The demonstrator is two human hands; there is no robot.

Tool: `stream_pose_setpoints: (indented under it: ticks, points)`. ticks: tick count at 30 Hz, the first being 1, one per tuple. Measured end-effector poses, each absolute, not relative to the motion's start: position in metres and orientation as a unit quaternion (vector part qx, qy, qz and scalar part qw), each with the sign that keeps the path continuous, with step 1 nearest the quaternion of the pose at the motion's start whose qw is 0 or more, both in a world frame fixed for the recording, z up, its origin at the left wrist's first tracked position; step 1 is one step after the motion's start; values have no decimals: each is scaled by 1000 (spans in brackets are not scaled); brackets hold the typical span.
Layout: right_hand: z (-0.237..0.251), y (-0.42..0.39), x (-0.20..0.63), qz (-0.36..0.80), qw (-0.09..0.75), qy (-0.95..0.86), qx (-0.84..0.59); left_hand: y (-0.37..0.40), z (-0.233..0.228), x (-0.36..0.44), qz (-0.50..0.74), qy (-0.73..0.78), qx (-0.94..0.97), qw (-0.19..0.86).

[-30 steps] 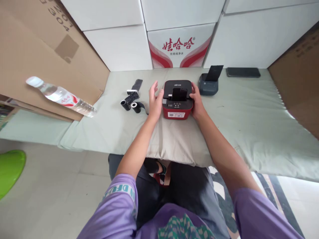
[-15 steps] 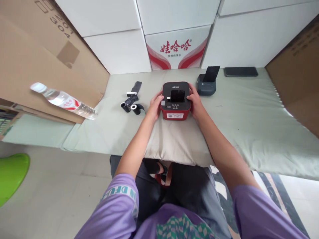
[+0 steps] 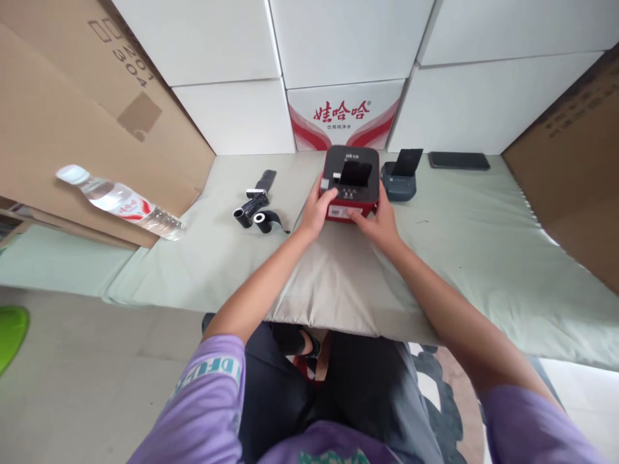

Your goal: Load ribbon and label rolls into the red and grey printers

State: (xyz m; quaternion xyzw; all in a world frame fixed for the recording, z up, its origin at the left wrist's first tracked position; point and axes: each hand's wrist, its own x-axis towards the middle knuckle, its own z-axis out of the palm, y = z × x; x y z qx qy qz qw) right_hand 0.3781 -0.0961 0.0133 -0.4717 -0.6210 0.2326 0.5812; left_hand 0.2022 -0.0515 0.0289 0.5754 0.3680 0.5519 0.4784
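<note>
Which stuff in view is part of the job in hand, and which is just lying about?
In the job:
- red-and-black device, gripped by left hand and right hand

Apparently just lying about (not held):
- black rolls, possibly related
- small blue-grey device
- flat dark slab
- water bottle

White carton [image 3: 345,116], printed with red characters and red curves, set among plain white box-like panels [image 3: 351,42] above it and to both its sides, with a large brown carton [image 3: 72,122] to its left and another brown box [image 3: 575,167] to its right. In front of it, a long surface under a creased, pale grey-green cover [image 3: 207,264], evenly lit. Farther forward and left of it, pale floor tiles [image 3: 91,380] and a bright green object [image 3: 9,335]; forward and right, dark-and-pale patterned flooring [image 3: 442,403].
</note>
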Motion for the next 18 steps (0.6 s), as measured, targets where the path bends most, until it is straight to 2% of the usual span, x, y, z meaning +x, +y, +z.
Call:
stream_pose_setpoints:
  ticks: [6,10,13,18]
  points:
    - [22,13,388,232,573,-621,-482,56,29,235,601,393,457,524]
    - [9,42,385,256,563,-609,-498,89,13,242,608,406,432,528]
    - [7,31,393,249,557,-607,-509,91,4,234,578,430,478,503]
    - [14,-23,435,83,607,-549,-569,28,-6,210,572,468,539,404]
